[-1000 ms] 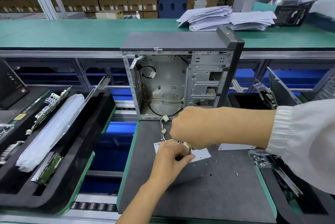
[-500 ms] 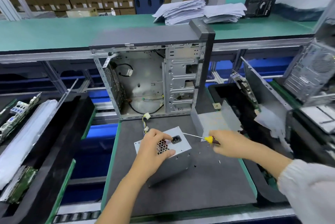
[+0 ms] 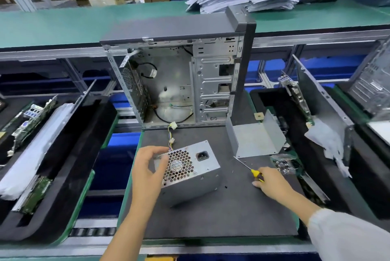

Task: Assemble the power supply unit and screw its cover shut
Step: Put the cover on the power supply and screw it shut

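Far left of frame there's a black foam tray point(image 3: 63, 176) with circuit boards. Just left of center, the left hand point(image 3: 147, 168) curls round the power supply unit point(image 3: 190, 172) on the grey mat point(image 3: 211, 218). Above sits the open PC case point(image 3: 179, 75). Lower right, the right hand point(image 3: 272, 182) grips a yellow screwdriver point(image 3: 251, 169) beside the bent metal cover point(image 3: 255, 138).

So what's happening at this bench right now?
A person is working on a power supply that sits on a grey mat. The left hand grips the power supply at its fan-grille corner. The right hand holds a yellow-handled screwdriver low over the mat, tip pointing toward a bent metal cover lying apart from the unit. A few loose screws lie nearby. An open computer case stands behind.
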Demonstrator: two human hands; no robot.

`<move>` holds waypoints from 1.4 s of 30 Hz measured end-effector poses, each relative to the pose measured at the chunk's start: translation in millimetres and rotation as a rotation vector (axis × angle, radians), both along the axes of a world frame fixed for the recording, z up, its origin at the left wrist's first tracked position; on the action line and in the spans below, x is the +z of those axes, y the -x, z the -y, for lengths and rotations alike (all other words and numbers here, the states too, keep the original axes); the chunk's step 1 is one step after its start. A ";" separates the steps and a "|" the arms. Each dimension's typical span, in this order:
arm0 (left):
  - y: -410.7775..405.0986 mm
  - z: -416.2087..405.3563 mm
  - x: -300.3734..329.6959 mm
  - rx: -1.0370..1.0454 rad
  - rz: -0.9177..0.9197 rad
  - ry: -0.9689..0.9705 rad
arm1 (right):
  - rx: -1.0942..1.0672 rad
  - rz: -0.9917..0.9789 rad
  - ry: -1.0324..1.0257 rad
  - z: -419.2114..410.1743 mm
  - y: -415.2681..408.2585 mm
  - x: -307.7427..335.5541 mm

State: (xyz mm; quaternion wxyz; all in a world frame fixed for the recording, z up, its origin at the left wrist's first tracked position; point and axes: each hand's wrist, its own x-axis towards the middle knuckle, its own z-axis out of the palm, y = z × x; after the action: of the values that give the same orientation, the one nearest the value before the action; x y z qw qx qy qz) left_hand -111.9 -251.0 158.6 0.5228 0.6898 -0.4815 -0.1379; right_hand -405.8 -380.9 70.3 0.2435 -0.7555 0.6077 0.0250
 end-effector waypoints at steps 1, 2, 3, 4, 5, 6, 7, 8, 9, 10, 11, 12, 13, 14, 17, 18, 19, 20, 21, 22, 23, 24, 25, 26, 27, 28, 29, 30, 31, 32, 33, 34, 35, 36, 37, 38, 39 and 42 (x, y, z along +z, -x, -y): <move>-0.5 -2.5 -1.5 0.036 -0.007 0.008 | 0.023 -0.001 -0.003 0.5 -0.2 3.1; -1.3 -5.2 -3.3 0.065 -0.027 -0.003 | 0.048 0.009 0.001 0.1 -0.6 8.4; -2.2 -7.8 -5.6 0.085 -0.065 -0.030 | 0.074 0.026 0.015 0.0 -1.6 14.7; -3.2 -11.2 -8.2 0.099 -0.116 -0.069 | 0.094 0.054 0.034 -0.3 -3.8 23.4; -3.8 -14.2 -10.6 0.114 -0.173 -0.113 | 0.108 0.098 0.053 -0.3 -7.2 33.9; -4.8 -17.1 -13.6 0.131 -0.238 -0.159 | 0.121 0.156 0.065 -0.8 -11.8 46.6; -5.9 -20.5 -16.4 0.147 -0.314 -0.203 | 0.140 0.219 0.074 -1.4 -18.2 60.6; -6.7 -23.5 -18.6 0.161 -0.400 -0.242 | 0.169 0.271 0.085 -2.6 -26.5 75.6; -7.5 -26.7 -19.7 0.166 -0.482 -0.274 | 0.203 0.309 0.098 -4.6 -36.4 90.4; -9.1 -29.2 -20.5 0.154 -0.533 -0.301 | 0.237 0.337 0.111 -7.4 -47.7 105.0; -10.7 -31.2 -20.6 0.122 -0.551 -0.331 | 0.269 0.370 0.119 -10.7 -60.3 118.2; -12.0 -33.0 -20.6 0.074 -0.552 -0.361 | 0.303 0.409 0.113 -15.0 -73.5 129.6; -12.5 -34.4 -19.6 0.021 -0.559 -0.384 | 0.339 0.443 0.094 -19.0 -87.2 138.6; -12.6 -36.3 -17.8 -0.028 -0.573 -0.397 | 0.378 0.458 0.065 -23.5 -101.1 145.5; -13.5 -40.6 -14.2 -0.105 -0.605 -0.377 | 0.494 0.432 -0.057 -37.2 -138.4 151.4; -14.6 -41.6 -13.8 -0.110 -0.609 -0.368 | 0.527 0.427 -0.096 -41.6 -148.1 150.0; -15.3 -43.0 -13.4 -0.119 -0.614 -0.358 | 0.557 0.422 -0.120 -45.5 -156.4 147.6; -16.0 -43.9 -13.7 -0.132 -0.617 -0.349 | 0.583 0.411 -0.126 -48.9 -163.3 145.2; -16.1 -44.5 -13.9 -0.141 -0.620 -0.343 | 0.604 0.394 -0.119 -51.3 -169.4 142.6; -16.3 -44.4 -14.1 -0.143 -0.623 -0.345 | 0.621 0.375 -0.105 -53.6 -174.2 140.3; -16.4 -44.3 -13.9 -0.142 -0.629 -0.353 | 0.632 0.362 -0.086 -55.2 -178.5 137.9; -16.8 -43.8 -14.0 -0.146 -0.637 -0.362 | 0.638 0.360 -0.061 -56.5 -181.5 135.5; -17.4 -43.6 -13.6 -0.153 -0.651 -0.369 | 0.636 0.366 -0.026 -57.6 -183.9 132.7; -18.7 -43.3 -13.4 -0.158 -0.669 -0.374 | 0.627 0.369 0.011 -58.7 -185.8 130.0; -20.3 -42.9 -13.0 -0.159 -0.689 -0.379 | 0.618 0.370 0.040 -59.8 -187.5 127.4; -22.4 -42.4 -13.2 -0.158 -0.708 -0.386 | 0.614 0.370 0.057 -60.7 -188.9 124.6; -24.0 -42.1 -13.2 -0.158 -0.725 -0.392 | 0.619 0.371 0.068 -61.2 -190.1 121.8; -25.3 -41.8 -14.1 -0.157 -0.742 -0.399 | 0.630 0.370 0.077 -61.3 -190.9 119.3; -25.9 -41.5 -14.8 -0.157 -0.758 -0.406 | 0.641 0.363 0.086 -61.0 -191.3 117.0; -26.6 -40.8 -15.7 -0.156 -0.773 -0.415 | 0.652 0.354 0.093 -61.1 -191.2 115.1; -27.2 -40.5 -16.5 -0.155 -0.787 -0.422 | 0.661 0.345 0.100 -61.2 -191.2 113.3; -28.0 -39.9 -17.3 -0.158 -0.794 -0.428 | 0.669 0.342 0.109 -61.7 -190.9 111.9; -28.6 -39.6 -17.8 -0.164 -0.795 -0.434 | 0.672 0.340 0.117 -62.5 -190.6 110.9; -29.5 -39.4 -18.5 -0.171 -0.790 -0.440 | 0.675 0.332 0.128 -63.3 -190.9 110.7; -30.5 -39.1 -18.9 -0.179 -0.781 -0.446 | 0.677 0.318 0.137 -64.2 -191.1 111.1; -31.7 -39.1 -19.6 -0.188 -0.771 -0.452 | 0.681 0.305 0.142 -64.8 -191.7 112.0; -32.7 -39.2 -20.0 -0.198 -0.762 -0.459 | 0.685 0.296 0.142 -65.3 -192.1 113.0; -33.7 -39.9 -20.9 -0.217 -0.759 -0.464 | 0.694 0.275 0.123 -65.6 -193.2 115.3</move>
State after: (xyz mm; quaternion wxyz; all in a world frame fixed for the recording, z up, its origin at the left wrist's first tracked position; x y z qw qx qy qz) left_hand -78.2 -211.1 137.7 0.4764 0.6350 -0.2816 -0.5389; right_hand -212.6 -315.3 185.6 0.2540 -0.9259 0.2778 -0.0320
